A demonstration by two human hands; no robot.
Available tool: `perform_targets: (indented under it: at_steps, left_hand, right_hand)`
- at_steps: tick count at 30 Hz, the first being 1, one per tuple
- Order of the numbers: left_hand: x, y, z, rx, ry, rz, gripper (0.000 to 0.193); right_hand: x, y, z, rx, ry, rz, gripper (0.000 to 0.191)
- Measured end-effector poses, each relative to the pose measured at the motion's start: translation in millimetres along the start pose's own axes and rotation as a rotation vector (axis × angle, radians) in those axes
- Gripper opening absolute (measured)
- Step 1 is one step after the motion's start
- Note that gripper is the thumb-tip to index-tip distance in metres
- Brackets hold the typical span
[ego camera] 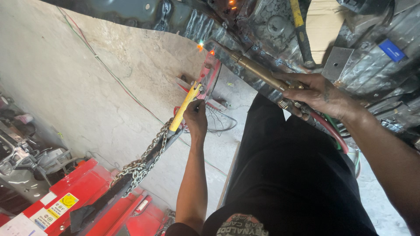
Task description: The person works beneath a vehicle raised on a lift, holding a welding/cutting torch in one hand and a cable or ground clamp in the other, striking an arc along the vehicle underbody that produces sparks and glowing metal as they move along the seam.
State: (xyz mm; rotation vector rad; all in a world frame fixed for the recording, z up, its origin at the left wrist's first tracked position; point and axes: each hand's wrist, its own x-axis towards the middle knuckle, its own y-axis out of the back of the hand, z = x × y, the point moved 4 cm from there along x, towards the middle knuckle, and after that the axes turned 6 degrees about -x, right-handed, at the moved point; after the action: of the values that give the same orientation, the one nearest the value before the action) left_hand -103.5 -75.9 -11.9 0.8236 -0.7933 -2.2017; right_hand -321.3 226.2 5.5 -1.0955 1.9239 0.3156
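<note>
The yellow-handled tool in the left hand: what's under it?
A steel chain hangs beneath the yellow-handled tool, over a red machine. The left hand covers the tool's middle.

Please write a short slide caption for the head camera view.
Right hand aims a brass torch at sparking dark metal; left hand grips a yellow-handled tool.

Chain [140, 164] left of torch [262, 72]

Both arms are left bare from above the elbows down to the left hand [195, 119] and the right hand [318, 94]; no gloves, watch or rings are seen. A black short-sleeved shirt [245, 225] with a faded printed emblem is worn, together with plain black trousers [288, 166].
</note>
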Motion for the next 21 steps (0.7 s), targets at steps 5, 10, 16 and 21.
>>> perform_targets:
  at_steps: [5,10,16,21]
  left_hand:
    - [2.0,-1.0,2.4,-0.007,0.007,-0.004,0.018]
    - [4.3,-2.0,1.0,-0.009,-0.025,0.003,0.017]
    - [4.8,-2.8,-2.3,-0.015,0.008,0.005,0.017]
    - [3.3,-3.0,-1.8,-0.041,-0.010,0.001,0.015]
  right_hand:
    - [2.7,0.1,2.0,0.036,0.045,-0.012,0.067]
    - [0.7,0.9,2.9,-0.029,0.014,0.008,0.067]
    - [-2.0,-0.4,-2.6,-0.070,-0.045,0.012,0.063]
    - [-3.3,-1.0,-5.4,-0.080,-0.069,0.009,0.061]
